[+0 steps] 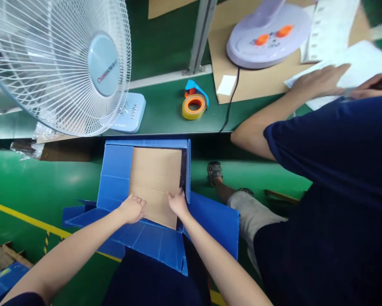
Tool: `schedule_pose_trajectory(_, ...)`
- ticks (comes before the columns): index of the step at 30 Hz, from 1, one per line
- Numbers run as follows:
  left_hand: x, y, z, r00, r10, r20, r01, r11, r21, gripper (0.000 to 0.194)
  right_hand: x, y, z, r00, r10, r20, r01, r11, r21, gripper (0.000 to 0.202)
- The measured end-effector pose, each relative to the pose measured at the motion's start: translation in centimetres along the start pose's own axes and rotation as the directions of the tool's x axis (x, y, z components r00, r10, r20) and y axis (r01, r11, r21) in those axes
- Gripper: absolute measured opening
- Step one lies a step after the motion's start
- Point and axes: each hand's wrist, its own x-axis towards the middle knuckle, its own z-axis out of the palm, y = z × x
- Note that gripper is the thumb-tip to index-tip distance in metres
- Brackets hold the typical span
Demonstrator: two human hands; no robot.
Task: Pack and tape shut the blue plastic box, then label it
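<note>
Pressing two hands, left hand (132, 209) and right hand (178, 203), on one cardboard sheet (155, 178).

A brown cardboard sheet (155, 180) lay flat inside an open blue corrugated-plastic box (117, 178) on the green floor, the box's flaps folded outward and its near flap hanging toward the person.

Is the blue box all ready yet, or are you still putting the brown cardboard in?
Not yet. The blue box is open, flaps spread. The cardboard sheet already lies inside. The left hand and right hand press its near edge. The flaps are not folded shut, and the tape roll sits untouched.
</note>
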Motion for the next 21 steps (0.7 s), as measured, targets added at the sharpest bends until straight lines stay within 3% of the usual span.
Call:
schedule_pose_trajectory(4,-4.0,0.0,1.3,1.000,0.008,-0.021,-0.011,0.985,-0.174,0.064,-5.9,-1.7,-1.2,0.984,-0.179,-0.023,0.174,0.976,-0.131,0.071)
schedule_pose_trajectory(7,-6.2,0.5,2.2,0.997,0.053,-0.054,-0.064,0.968,-0.244,0.061,-11.2,-4.2,-3.6,0.928,-0.371,-0.023,0.360,0.913,-0.191,0.057)
schedule_pose_trajectory(8,-6.8,0.7,2.5,0.997,0.064,-0.051,-0.075,0.963,-0.258,0.061,-12.7,-5.1,-4.5,0.893,-0.447,-0.052,0.426,0.877,-0.224,0.050)
schedule_pose_trajectory(10,-7.8,1.1,3.1,0.996,0.083,-0.043,-0.092,0.953,-0.290,0.064,-15.1,-7.1,-6.7,0.778,-0.600,-0.186,0.517,0.780,-0.353,0.041)
schedule_pose_trajectory(12,-8.8,1.5,3.5,0.993,0.108,-0.037,-0.115,0.939,-0.326,0.068,-16.0,-8.8,-9.0,0.658,-0.660,-0.362,0.467,0.735,-0.492,0.051)
schedule_pose_trajectory(13,-9.3,1.6,3.7,0.992,0.124,-0.035,-0.129,0.931,-0.341,0.070,-15.9,-9.4,-10.1,0.659,-0.611,-0.439,0.389,0.776,-0.496,0.063)
schedule_pose_trajectory(15,-10.6,2.0,4.3,0.988,0.153,-0.033,-0.155,0.920,-0.361,0.072,-14.9,-10.3,-11.8,0.792,-0.357,-0.496,0.193,0.916,-0.351,0.090)
schedule_pose_trajectory(17,-11.8,2.4,5.1,0.983,0.183,-0.025,-0.179,0.912,-0.370,0.074,-13.5,-10.7,-12.5,0.910,-0.099,-0.403,0.026,0.983,-0.183,0.102)
schedule_pose_trajectory(19,-13.1,2.7,6.3,0.979,0.202,-0.027,-0.198,0.908,-0.369,0.076,-12.5,-10.9,-11.7,0.958,-0.030,-0.284,-0.004,0.993,-0.119,0.101)
schedule_pose_trajectory(21,-14.2,3.0,7.8,0.976,0.215,-0.022,-0.208,0.909,-0.361,0.076,-11.9,-10.9,-9.4,0.979,-0.079,-0.189,0.060,0.992,-0.108,0.093)
